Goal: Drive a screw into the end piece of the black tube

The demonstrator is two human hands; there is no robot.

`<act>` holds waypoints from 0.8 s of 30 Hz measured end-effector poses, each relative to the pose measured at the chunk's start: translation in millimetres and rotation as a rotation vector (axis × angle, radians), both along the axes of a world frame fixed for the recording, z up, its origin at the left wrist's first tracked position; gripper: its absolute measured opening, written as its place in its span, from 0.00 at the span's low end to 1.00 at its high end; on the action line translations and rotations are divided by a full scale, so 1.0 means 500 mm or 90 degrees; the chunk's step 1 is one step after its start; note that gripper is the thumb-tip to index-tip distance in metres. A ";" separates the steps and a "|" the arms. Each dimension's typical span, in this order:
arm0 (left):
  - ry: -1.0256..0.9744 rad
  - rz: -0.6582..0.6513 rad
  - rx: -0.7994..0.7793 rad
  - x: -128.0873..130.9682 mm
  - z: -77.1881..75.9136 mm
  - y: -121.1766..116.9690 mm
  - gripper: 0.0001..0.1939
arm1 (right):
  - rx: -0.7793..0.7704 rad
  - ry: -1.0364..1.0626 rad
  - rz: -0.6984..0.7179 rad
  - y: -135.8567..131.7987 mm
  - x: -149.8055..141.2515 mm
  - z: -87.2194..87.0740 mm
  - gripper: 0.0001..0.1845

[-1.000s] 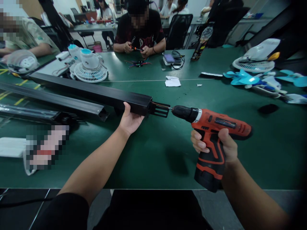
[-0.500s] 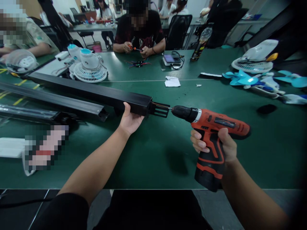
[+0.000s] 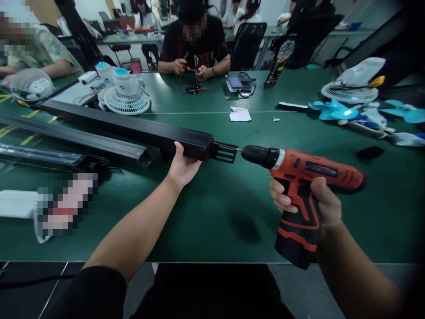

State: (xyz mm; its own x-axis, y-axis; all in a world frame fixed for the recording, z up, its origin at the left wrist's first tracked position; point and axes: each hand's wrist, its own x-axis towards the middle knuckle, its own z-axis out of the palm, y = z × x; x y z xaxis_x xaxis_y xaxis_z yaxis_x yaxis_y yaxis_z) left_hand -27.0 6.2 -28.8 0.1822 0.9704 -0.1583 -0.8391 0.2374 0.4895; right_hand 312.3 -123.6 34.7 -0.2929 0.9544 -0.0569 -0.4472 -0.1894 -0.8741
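Observation:
A long black square tube (image 3: 139,126) slants across the table from the far left, its near end raised in my left hand (image 3: 184,166). My thumb lies on the tube's near side and the fingers curl beneath it. Out of that end sticks a slotted black metal bracket (image 3: 226,152). My right hand (image 3: 318,201) is wrapped round the handle of a red and black cordless drill (image 3: 315,173), which points left. The drill's bit is at the bracket's outer end; whether it touches cannot be made out.
More black metal profiles (image 3: 83,139) lie at left, near a blurred pinkish item (image 3: 71,199). White fan parts (image 3: 128,95) stand behind the tube. Blue fan blades (image 3: 338,110) lie at right. Across the green table (image 3: 206,212) a person (image 3: 195,44) holds a screwdriver near a bottle (image 3: 280,62).
The drill and my right hand have shifted a little to the right. My left hand and the tube end sit slightly further right in view, with the whole scene shifting a little too.

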 end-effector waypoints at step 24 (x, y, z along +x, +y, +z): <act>0.000 -0.002 0.009 0.000 0.000 -0.001 0.46 | 0.038 -0.037 -0.017 0.001 -0.001 -0.008 0.38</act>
